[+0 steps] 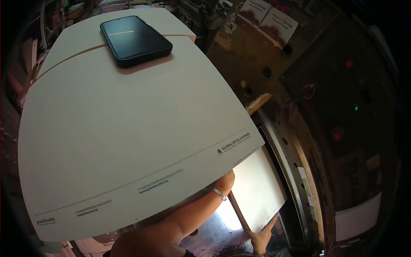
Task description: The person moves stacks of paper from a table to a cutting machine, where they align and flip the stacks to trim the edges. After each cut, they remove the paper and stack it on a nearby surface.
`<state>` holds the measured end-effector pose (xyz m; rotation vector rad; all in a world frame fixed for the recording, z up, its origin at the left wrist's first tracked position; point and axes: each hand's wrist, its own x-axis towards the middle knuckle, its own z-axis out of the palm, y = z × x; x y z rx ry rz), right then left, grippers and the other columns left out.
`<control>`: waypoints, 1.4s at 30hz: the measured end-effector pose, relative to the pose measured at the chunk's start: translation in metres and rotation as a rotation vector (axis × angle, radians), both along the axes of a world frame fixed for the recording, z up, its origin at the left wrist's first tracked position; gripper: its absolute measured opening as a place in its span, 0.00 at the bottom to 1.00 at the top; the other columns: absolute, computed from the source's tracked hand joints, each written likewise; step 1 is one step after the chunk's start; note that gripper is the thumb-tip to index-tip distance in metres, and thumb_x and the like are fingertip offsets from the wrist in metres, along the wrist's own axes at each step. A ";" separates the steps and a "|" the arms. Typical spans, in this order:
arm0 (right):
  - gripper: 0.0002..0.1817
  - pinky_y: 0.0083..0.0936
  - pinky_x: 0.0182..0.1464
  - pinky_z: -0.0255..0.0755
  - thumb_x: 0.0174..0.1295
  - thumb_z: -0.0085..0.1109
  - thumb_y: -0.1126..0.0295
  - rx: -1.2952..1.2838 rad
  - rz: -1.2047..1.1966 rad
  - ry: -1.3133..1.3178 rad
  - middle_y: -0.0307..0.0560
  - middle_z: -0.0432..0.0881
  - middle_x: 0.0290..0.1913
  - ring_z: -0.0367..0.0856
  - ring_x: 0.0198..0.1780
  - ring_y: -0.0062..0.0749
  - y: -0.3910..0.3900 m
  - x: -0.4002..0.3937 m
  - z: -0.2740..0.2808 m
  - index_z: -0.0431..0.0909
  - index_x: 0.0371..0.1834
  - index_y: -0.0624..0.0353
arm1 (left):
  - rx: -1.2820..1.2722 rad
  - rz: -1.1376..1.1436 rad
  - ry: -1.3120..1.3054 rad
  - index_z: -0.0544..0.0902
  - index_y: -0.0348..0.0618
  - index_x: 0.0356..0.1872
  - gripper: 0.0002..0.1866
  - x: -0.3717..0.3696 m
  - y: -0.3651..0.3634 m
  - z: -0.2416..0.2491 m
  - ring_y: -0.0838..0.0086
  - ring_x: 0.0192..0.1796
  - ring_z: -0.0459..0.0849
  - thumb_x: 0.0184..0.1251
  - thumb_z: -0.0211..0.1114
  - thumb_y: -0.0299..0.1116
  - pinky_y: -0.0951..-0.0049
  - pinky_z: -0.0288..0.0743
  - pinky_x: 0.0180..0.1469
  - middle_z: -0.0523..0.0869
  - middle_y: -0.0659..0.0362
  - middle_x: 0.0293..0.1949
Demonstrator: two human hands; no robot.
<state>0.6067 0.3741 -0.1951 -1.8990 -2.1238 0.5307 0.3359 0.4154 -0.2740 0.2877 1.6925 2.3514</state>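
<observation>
My left hand, with a silver bracelet on its wrist, reaches under the overhanging corner of a large white printed sheet. Its fingers are hidden there, close to the left side of a smaller white stack of paper. At that stack's near edge, my right hand touches the paper, index finger stretched along the edge and thumb spread toward the left corner. The stack lies on a shiny metal table. The large printed sheets fill the view's left and middle, printed lines along their near edge. A dark phone lies on top.
Right of the stack runs a curved-looking metal edge of a machine. A dark panel with small red and green lights stands further right. Posted papers hang on the machine's front. Piled paper and clutter are at the far left.
</observation>
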 end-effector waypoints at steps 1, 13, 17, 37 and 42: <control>0.79 0.43 0.64 0.74 0.30 0.83 0.65 -0.014 -0.016 -0.003 0.68 0.80 0.62 0.79 0.63 0.64 0.000 -0.001 0.002 0.31 0.85 0.44 | -0.003 -0.018 -0.043 0.58 0.24 0.71 0.35 0.000 0.002 0.003 0.47 0.75 0.63 0.55 0.46 0.12 0.58 0.52 0.79 0.65 0.34 0.69; 0.78 0.42 0.59 0.79 0.32 0.84 0.65 0.096 0.084 -0.010 0.66 0.84 0.55 0.85 0.56 0.59 0.015 0.029 -0.017 0.32 0.85 0.43 | -0.009 0.011 -0.011 0.55 0.24 0.73 0.36 0.010 0.001 0.006 0.49 0.75 0.63 0.58 0.49 0.13 0.59 0.52 0.79 0.65 0.35 0.69; 0.78 0.41 0.65 0.73 0.30 0.83 0.63 0.012 0.009 -0.031 0.66 0.79 0.64 0.79 0.63 0.62 0.006 0.006 -0.004 0.33 0.85 0.46 | 0.002 -0.115 -0.208 0.57 0.24 0.71 0.35 0.004 -0.007 0.017 0.51 0.74 0.66 0.57 0.49 0.13 0.60 0.53 0.79 0.68 0.36 0.68; 0.78 0.43 0.60 0.77 0.30 0.84 0.60 0.016 -0.013 -0.061 0.66 0.83 0.57 0.82 0.58 0.64 0.005 0.007 -0.001 0.34 0.85 0.43 | -0.068 -0.012 0.026 0.54 0.25 0.74 0.38 -0.001 -0.004 0.004 0.49 0.77 0.60 0.56 0.47 0.13 0.60 0.49 0.80 0.63 0.35 0.72; 0.77 0.44 0.58 0.79 0.33 0.85 0.59 0.031 -0.007 -0.053 0.66 0.83 0.56 0.83 0.56 0.62 0.005 0.009 -0.002 0.34 0.85 0.44 | 0.044 0.027 -0.086 0.51 0.28 0.77 0.41 -0.001 0.011 -0.014 0.50 0.79 0.57 0.57 0.48 0.12 0.61 0.47 0.81 0.59 0.37 0.75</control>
